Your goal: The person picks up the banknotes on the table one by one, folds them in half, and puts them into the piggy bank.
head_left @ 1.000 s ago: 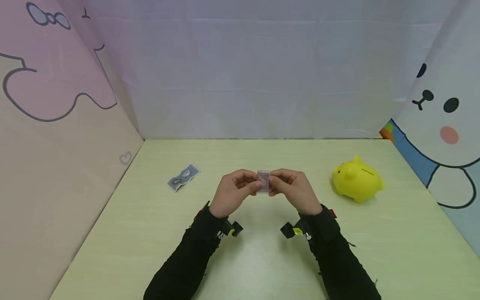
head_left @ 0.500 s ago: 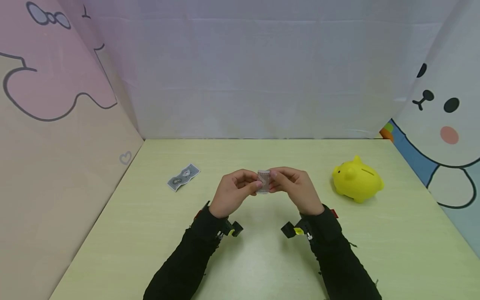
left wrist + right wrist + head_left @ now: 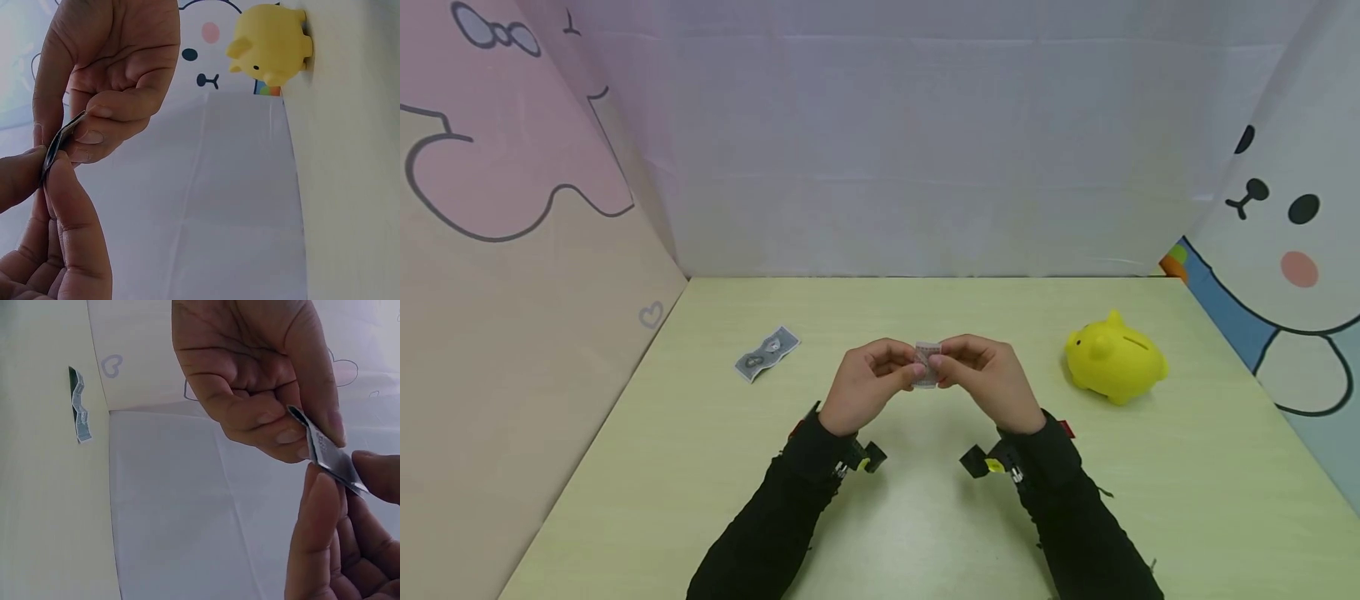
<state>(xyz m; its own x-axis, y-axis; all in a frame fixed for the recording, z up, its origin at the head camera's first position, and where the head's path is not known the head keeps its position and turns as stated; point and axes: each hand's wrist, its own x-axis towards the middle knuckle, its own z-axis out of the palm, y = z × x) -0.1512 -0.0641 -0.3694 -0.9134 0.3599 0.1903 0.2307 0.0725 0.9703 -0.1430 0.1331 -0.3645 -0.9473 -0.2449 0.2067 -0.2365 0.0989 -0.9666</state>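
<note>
A small folded banknote [image 3: 928, 351] is held above the middle of the table, between both hands. My left hand [image 3: 872, 382] pinches its left side between thumb and fingers. On the other side, my right hand [image 3: 991, 377] pinches it too, its thumb [image 3: 937, 362] lying over the front face. From the right wrist view the folded banknote [image 3: 334, 459] shows a sharp crease and layered edges. A second banknote [image 3: 767, 354], grey and wavy with fold lines, lies on the table to the left of my hands.
A yellow piggy bank [image 3: 1116, 360] with a slot in its back stands at the right of the table [image 3: 910, 517]. White curtain [image 3: 925, 150] hangs along the far edge, and printed cartoon cloths flank both sides.
My right thumb and fingers have shifted slightly on the folded banknote, the thumb up and then down and left across its face. The left hand keeps its hold; piggy bank and other banknote stay put.
</note>
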